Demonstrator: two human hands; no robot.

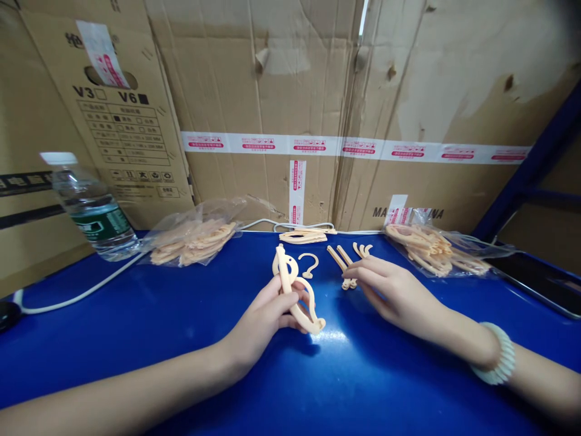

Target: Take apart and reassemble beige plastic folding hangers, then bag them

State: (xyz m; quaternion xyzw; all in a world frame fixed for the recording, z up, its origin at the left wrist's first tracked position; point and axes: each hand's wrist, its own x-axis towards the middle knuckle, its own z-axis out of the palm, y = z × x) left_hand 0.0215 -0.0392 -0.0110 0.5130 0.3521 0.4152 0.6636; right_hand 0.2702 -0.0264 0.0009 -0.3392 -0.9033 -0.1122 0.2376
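"Beige frame (pixel 285 272) above the bench (pixel 204 315), left of the hook (pixel 308 274); how far along?"

"Fingers of your left hand (pixel 267 306) grasp it, seemingly part-joined; hook still loose; your right hand (pixel 394 290) by loose strips (pixel 336 259), grip unclear."

Cream looped piece (pixel 285 276), held up at a tilt, two slim bars (pixel 338 261), cream, nearly parallel, to its right.

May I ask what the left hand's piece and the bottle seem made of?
Held piece: probably plastic, satin finish, judging by its smooth, even cream surface and rounded curves.
Bottle: most likely clear, glossy plastic; its walls are transparent with highlights.
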